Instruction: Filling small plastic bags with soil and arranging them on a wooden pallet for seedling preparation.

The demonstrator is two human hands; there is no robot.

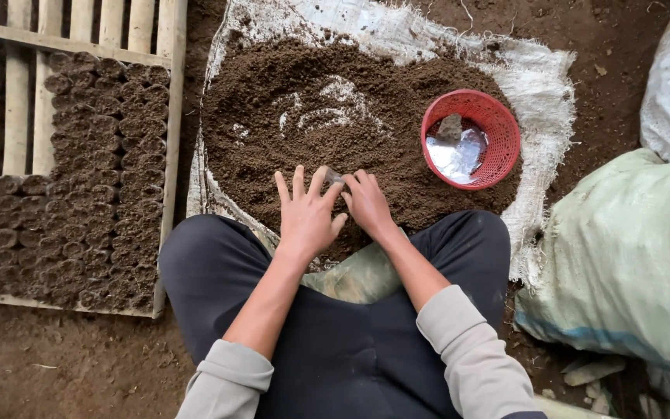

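- Left hand (304,211) flat on the soil heap (327,116), fingers spread apart, palm down, clamped on nothing.
- Right hand (366,200) just beside the left, touching it at the fingertips, fingers curled together on a small clear plastic bag (333,177).
- Small clear plastic bag only partly seen, poking out between the two hands at the near edge of the soil; contents too hidden to tell.
- Soil heap dark brown and loose, spread over a white woven sack sheet (537,85) on the earth floor, with pale patches of sheet showing through the middle.
- Red mesh basket (498,124) to the right on the soil, well apart from the hands, with shiny clear plastic and a clump of soil inside.
- Wooden slat tray (9,85) to the left, packed with rows of small soil-filled pots (102,163).
- Pale green sack (630,256) lying to the right, beside the knee.
- Dark trousers and grey sleeves at the bottom, legs crossed.
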